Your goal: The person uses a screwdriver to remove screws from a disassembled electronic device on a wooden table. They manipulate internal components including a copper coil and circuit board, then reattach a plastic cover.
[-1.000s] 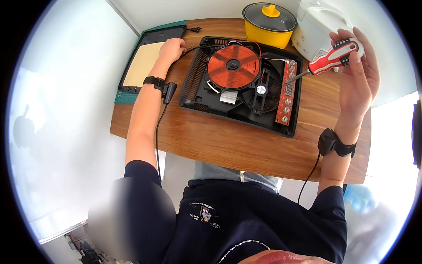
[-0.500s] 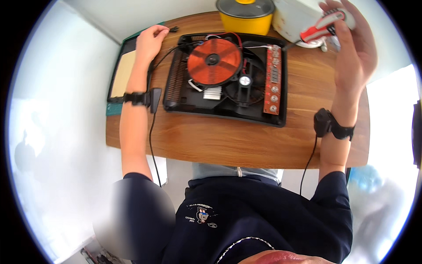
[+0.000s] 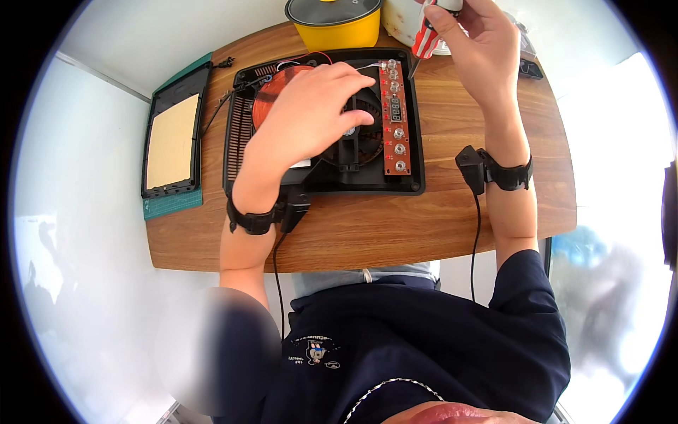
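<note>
Left hand [image 3: 311,106]: thumb and forefinger spread apart, nothing seen gripped; contact with parts beneath cannot be told. Right hand [image 3: 487,53]: fingers closed around the red-and-white handle of a screwdriver [image 3: 426,39], shaft pointed down toward the upper right edge of the opened black housing [image 3: 415,152]; whether the rim is touched cannot be told.

Inside the housing, a copper coil [image 3: 267,99] is partly covered by the left hand, as is a fan [image 3: 348,155]. A reddish-brown circuit board [image 3: 397,140] is seated along the right side, just beside the left fingertips.

Farther out: to the left, a black-framed panel [image 3: 171,138] is laid on a green mat [image 3: 173,205]; at the back, a yellow pot [image 3: 339,37] is seen. All is borne by a wooden table [image 3: 339,233].
</note>
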`<state>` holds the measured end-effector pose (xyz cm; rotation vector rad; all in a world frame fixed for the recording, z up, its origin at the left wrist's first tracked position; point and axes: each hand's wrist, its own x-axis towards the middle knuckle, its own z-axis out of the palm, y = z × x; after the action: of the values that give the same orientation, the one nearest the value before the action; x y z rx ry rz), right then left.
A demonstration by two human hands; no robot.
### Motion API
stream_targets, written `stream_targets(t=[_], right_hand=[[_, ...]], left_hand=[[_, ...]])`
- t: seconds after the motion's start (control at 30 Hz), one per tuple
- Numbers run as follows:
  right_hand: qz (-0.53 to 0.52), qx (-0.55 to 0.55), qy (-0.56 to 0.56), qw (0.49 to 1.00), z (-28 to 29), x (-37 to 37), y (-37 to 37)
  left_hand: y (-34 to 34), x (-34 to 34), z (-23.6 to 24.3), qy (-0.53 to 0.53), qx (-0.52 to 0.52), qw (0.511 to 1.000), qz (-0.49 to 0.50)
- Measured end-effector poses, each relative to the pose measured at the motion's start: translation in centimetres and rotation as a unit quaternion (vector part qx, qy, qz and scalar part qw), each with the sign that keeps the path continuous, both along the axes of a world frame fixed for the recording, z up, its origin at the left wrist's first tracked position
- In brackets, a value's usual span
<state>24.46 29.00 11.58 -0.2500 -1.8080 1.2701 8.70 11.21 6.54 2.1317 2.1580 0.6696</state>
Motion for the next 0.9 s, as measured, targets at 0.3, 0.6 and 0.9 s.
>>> stream_targets(t=[0.3,0.6,0.9], right_hand=[[-0.031,0.038,-0.009,0.999,-1.2,-0.6,0.3],[-0.059,0.102,0.046,0.992,-3.6,-2.2,2.7],[-0.053,0.087,0.038,0.994,-3.5,-2.2,2.3]], left_hand=[[0.4,0.7,-2.7,0.072,-0.031,0.996,-0.049],[0.8,1.1,-3.8,0.103,-0.051,0.992,-0.043],[0.9,1.4,-3.2,0.115,-0.124,0.985,-0.023]])
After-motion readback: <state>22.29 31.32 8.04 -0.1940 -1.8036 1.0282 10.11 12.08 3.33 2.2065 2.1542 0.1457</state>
